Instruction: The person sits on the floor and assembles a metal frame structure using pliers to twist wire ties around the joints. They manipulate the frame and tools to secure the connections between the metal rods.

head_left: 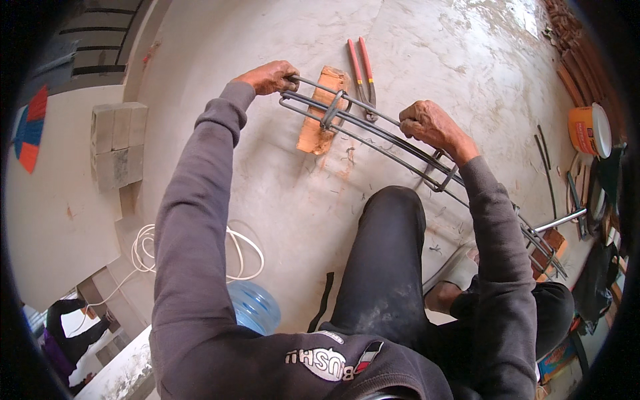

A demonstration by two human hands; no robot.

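Observation:
A long rebar cage (380, 127), made of dark steel bars with stirrups round them, slants from upper left to lower right in front of me. My left hand (272, 77) is closed round the far left end of its upper bar. Farther along, my right hand (430, 127) makes a fist on the upper bars. Under the cage's left part lies a rough wooden block (313, 137), close to one stirrup (331, 113). Just beyond the cage rest cutters with red handles (363, 67), their jaws near the bars.
Grey blocks (119, 143) are stacked at left. White cable (245, 257) coils near a blue water jug (255, 308). At right are a white bucket (590, 130), loose bars (547, 163) and a brick-coloured block (550, 250) under the cage. Another person (63, 337) appears at lower left.

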